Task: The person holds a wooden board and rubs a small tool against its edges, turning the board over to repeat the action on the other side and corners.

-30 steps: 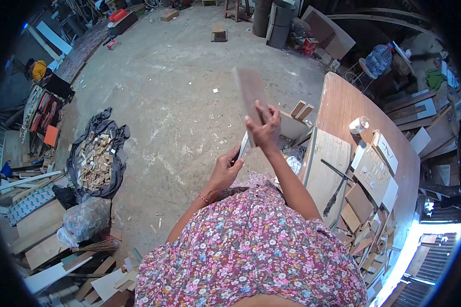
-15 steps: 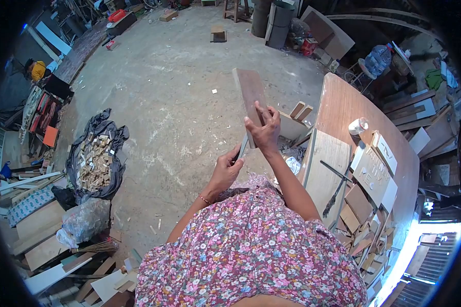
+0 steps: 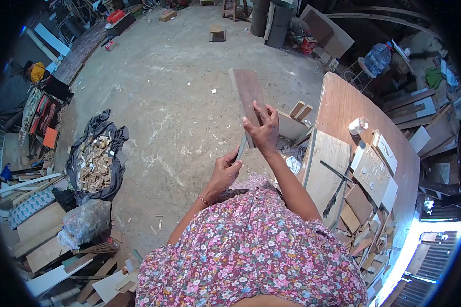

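Observation:
A long brown wooden board (image 3: 248, 86) slants up in front of my body, its pale edge turned left. My right hand (image 3: 264, 132) grips its lower part, with fingers spread across the broad face. My left hand (image 3: 224, 174) is closed round a narrow grey metal tool (image 3: 242, 147), which may be a knife or a file. The tool points upward against or very close to the board's lower left edge. Contact there is too small to make out, and the handle is mostly hidden in my fist.
To the right is a wooden table (image 3: 343, 102) with a white cup (image 3: 358, 126), a black clamp-like tool (image 3: 338, 189) and wood offcuts. On the left floor a dark cloth (image 3: 119, 148) carries many small wood blocks, near a plastic bag (image 3: 87, 222). A stool (image 3: 235, 9) stands far ahead.
The board's top has shifted slightly left, and my right hand has moved a little with it. My left hand has dropped slightly, with more of the tool's grey length showing.

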Available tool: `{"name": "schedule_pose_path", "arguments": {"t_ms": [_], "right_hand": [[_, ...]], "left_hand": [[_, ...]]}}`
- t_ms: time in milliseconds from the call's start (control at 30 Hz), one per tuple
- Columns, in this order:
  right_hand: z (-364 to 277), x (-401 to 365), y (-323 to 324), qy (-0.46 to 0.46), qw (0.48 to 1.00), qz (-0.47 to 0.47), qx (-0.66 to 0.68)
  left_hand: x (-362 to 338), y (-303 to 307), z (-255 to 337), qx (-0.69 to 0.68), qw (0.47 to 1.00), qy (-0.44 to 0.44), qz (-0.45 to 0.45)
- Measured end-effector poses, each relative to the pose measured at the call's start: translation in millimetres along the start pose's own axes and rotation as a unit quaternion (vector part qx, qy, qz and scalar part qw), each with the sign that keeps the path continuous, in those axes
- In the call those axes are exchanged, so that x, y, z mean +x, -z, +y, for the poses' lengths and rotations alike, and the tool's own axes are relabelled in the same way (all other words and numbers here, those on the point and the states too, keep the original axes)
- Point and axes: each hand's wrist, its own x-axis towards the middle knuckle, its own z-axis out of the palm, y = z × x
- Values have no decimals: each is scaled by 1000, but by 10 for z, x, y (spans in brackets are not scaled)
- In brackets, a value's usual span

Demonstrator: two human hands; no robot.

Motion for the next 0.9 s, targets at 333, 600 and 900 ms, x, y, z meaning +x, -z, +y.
{"name": "schedule_pose_path", "arguments": {"t_ms": [333, 600, 900], "right_hand": [[66, -22, 29, 5, 999, -22, 25], [-112, -229, 30, 60, 997, -28, 44], [63, 128, 9, -5, 1000, 11, 20]], "left_hand": [[56, 4, -42, -53, 998, 15, -16], [106, 38, -65, -135, 990, 29, -31], [73, -23, 24, -25, 999, -7, -21]]}}
